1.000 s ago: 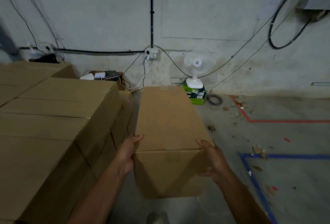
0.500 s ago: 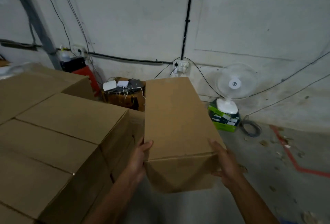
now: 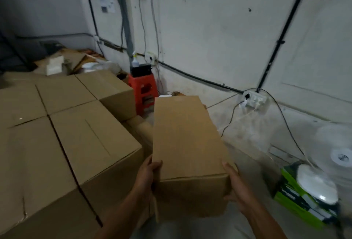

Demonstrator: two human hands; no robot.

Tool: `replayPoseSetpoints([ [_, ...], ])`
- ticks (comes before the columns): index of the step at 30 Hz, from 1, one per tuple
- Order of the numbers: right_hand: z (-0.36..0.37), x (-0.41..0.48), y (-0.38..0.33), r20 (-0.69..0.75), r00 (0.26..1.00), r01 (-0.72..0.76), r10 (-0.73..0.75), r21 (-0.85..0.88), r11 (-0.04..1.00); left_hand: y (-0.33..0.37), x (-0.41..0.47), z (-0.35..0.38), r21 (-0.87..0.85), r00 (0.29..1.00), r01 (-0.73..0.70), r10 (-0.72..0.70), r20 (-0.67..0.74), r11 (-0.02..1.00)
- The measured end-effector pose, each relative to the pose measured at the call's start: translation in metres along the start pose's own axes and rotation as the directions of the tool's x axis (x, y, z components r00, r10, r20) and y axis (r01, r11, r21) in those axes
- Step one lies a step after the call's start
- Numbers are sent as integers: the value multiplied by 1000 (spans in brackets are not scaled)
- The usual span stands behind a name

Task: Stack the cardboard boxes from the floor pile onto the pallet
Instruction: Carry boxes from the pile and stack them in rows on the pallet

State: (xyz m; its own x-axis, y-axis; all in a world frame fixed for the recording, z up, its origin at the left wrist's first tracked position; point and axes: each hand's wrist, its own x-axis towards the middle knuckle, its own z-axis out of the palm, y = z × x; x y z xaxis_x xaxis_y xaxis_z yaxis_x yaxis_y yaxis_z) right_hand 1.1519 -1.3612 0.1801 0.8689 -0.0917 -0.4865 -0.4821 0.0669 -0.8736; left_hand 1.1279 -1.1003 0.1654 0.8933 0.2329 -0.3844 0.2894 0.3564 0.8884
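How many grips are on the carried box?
2. The left grip holds the carried box at its near left corner; the right grip holds its near right corner. The box's underside is hidden.

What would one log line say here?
left hand, right hand: gripping long brown cardboard box | box: held, unplaced | stacked brown cardboard boxes: left

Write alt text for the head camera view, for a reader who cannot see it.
A person holds a long cardboard box out in front, left hand and right hand gripping its near end from either side. A stack of larger boxes fills the left; a red stool, a wall socket and a white fan line the wall beyond.
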Motion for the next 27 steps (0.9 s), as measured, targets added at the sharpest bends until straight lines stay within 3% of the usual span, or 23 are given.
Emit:
replayPoseSetpoints([
  [6,5,103,-31,161,987,-11,22,-66,998,12,35,30,20,963,-150,151,-224,988],
  [9,27,141,-45,216,976,-12,32,-94,995,9,63,36,151,896,-239,278,-347,959],
  [12,47,181,-57,264,964,-9,43,-132,991,-4,101,40,327,813,-238,372,-448,915],
  [16,77,229,-66,312,947,-14,78,-205,979,-21,134,38,547,768,-156,449,-457,822],
  [21,110,273,-56,372,923,-6,98,-242,970,-36,146,17,758,794,-63,493,-356,649],
  [24,123,293,-47,403,910,5,92,-234,972,-37,149,-14,843,711,-62,617,-339,535],
  [27,137,315,-43,445,891,20,92,-239,971,-25,155,-45,910,699,62,633,-333,410],
])
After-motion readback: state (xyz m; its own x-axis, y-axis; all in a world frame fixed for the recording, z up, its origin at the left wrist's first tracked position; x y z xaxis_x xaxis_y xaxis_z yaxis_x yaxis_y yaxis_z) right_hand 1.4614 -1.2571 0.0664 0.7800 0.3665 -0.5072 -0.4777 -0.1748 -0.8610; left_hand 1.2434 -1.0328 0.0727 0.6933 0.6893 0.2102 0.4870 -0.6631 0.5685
